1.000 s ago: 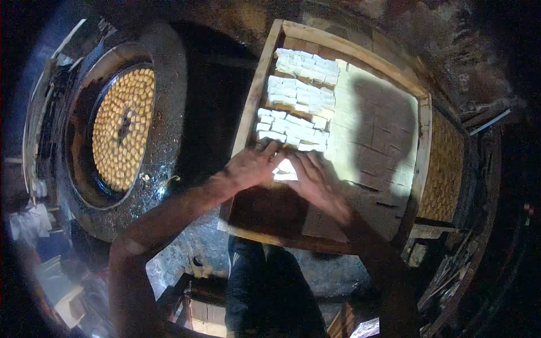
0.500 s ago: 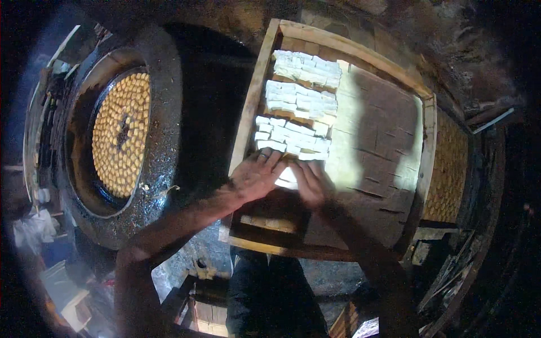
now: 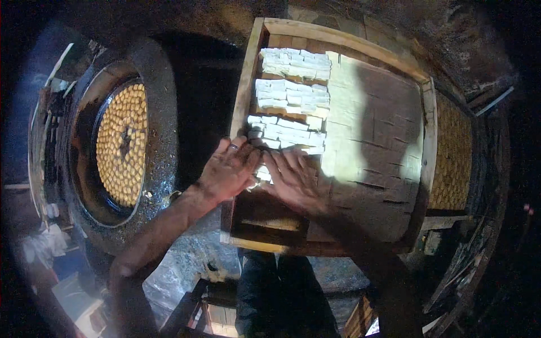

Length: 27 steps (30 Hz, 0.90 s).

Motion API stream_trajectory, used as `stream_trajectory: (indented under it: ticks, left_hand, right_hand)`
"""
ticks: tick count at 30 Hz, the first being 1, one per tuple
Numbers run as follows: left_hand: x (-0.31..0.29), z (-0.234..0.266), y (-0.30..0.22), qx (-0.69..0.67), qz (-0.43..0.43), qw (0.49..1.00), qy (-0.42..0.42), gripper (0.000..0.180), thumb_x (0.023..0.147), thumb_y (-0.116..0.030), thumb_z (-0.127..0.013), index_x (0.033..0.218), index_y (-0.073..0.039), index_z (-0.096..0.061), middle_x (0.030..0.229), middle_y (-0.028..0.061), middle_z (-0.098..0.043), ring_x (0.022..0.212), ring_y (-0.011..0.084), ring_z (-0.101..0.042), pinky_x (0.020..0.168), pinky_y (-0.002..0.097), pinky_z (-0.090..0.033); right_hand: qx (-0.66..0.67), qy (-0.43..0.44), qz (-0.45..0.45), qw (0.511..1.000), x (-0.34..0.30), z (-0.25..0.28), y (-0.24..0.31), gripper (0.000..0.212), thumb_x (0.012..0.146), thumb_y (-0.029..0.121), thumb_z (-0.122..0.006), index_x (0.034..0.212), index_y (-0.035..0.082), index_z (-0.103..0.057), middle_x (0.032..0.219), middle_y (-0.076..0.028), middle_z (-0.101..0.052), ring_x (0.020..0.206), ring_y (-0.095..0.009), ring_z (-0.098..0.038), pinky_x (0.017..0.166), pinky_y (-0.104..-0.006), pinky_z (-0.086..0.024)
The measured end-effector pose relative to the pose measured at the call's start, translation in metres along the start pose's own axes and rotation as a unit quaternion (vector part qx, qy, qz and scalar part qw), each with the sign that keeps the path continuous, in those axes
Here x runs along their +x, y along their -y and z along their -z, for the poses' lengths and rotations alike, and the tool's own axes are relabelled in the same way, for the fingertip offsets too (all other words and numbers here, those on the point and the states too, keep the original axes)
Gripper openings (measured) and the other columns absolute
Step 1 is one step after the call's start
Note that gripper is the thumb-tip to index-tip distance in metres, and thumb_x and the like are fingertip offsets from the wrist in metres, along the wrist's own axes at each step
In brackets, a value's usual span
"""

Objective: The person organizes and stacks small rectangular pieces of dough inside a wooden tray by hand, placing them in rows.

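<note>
Left hand and right hand flat, fingers spread, holding nothing, pressing white blocks in wooden tray lower left. Block rows run left-right. Round pan of yellow pieces left.

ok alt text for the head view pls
Two bare hands, left hand and right hand, press flat on white blocks in a wooden tray. A round pan of small yellow pieces sits to the left.

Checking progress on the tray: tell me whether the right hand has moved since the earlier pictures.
Yes. The right hand has shifted left, closer to the tray's left rail, and its fingertips remain at the nearest row of white blocks.
</note>
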<state>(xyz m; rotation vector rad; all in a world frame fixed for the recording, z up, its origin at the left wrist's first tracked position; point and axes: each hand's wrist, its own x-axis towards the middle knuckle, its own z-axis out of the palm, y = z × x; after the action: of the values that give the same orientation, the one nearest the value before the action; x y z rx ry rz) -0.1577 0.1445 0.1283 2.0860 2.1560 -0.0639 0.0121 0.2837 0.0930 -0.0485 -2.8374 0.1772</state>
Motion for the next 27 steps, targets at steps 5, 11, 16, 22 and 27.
stream_trajectory:
  ticks: [5, 11, 16, 22, 27]
  left_hand:
    - [-0.004, -0.018, -0.007, 0.002, 0.012, 0.999, -0.035, 0.060, 0.071, -0.038, -0.078, 0.118, -0.007, -0.056, 0.125, 0.0106, -0.054, 0.127, 0.0325, -0.043, 0.099, 0.0477, -0.037]
    - [-0.021, -0.026, -0.020, 0.063, -0.033, 0.996, -0.062, 0.028, 0.080, -0.026, -0.060, 0.106, -0.016, -0.065, 0.126, 0.0060, -0.054, 0.123, 0.0274, -0.045, 0.095, 0.0419, -0.038]
    - [-0.020, -0.030, -0.030, 0.081, -0.012, 0.994, -0.076, 0.025, 0.083, -0.025, -0.054, 0.103, -0.016, -0.066, 0.131, 0.0035, -0.054, 0.123, 0.0248, -0.046, 0.094, 0.0389, -0.039]
    - [-0.023, -0.035, -0.031, 0.068, -0.012, 0.993, -0.093, 0.025, 0.083, -0.025, -0.055, 0.101, -0.012, -0.066, 0.130, 0.0050, -0.055, 0.123, 0.0229, -0.045, 0.096, 0.0407, -0.039]
    - [-0.023, -0.026, -0.028, 0.046, 0.014, 0.997, -0.054, 0.033, 0.080, -0.024, -0.059, 0.111, -0.010, -0.061, 0.124, 0.0055, -0.055, 0.120, 0.0231, -0.046, 0.091, 0.0421, -0.041]
  right_hand:
    - [0.078, 0.024, -0.062, 0.995, 0.007, -0.026, 0.004, 0.052, 0.077, 0.039, -0.073, 0.106, -0.002, -0.061, 0.103, -0.014, -0.056, 0.102, -0.031, -0.049, 0.090, -0.0472, -0.041]
    - [0.149, 0.070, -0.075, 0.983, 0.003, -0.026, 0.005, 0.049, 0.077, 0.028, -0.068, 0.115, -0.001, -0.061, 0.110, -0.013, -0.058, 0.106, -0.031, -0.049, 0.088, -0.0476, -0.043]
    - [0.139, 0.019, -0.075, 0.987, -0.002, -0.033, 0.004, 0.052, 0.074, 0.023, -0.070, 0.119, 0.000, -0.059, 0.110, -0.013, -0.057, 0.105, -0.031, -0.049, 0.088, -0.0467, -0.043]
    - [0.175, 0.031, -0.081, 0.981, -0.001, -0.025, 0.001, 0.057, 0.071, 0.022, -0.075, 0.121, 0.002, -0.058, 0.118, -0.013, -0.056, 0.106, -0.031, -0.049, 0.093, -0.0454, -0.042]
    - [0.185, 0.033, -0.081, 0.979, 0.001, -0.020, 0.001, 0.060, 0.073, 0.024, -0.078, 0.124, 0.002, -0.057, 0.126, -0.013, -0.057, 0.109, -0.030, -0.049, 0.096, -0.0442, -0.042]
